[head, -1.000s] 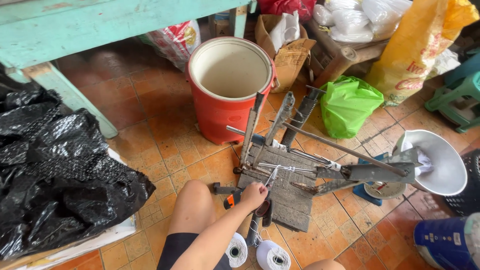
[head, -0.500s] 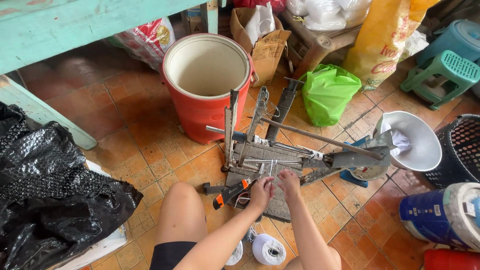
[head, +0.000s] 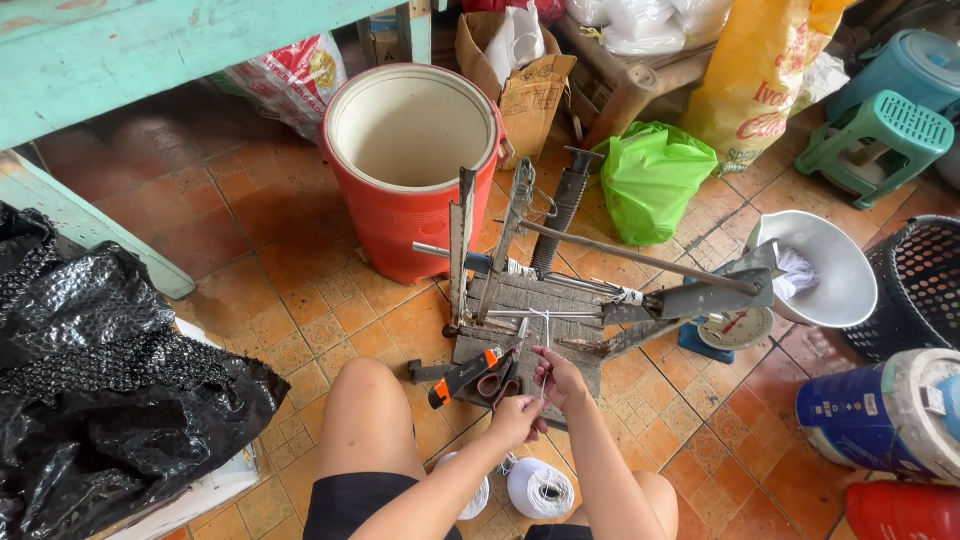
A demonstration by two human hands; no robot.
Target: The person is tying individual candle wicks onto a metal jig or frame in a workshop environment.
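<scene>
both hands (head: 540, 400) pinch white string (head: 546, 345) — over the wooden jig (head: 540, 300), yellow sack (head: 760, 70) beyond.

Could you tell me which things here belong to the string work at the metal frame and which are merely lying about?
In use: left hand and right hand pulling white string; metal frame; string spools; scissors.

Lying about: red bucket; green bag; weighing scale; black plastic sheet; green stool.

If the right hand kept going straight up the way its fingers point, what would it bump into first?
Probably the taut white string it is pinching, then the thin metal rod across the wooden board. Depth is hard to judge from above.
</scene>
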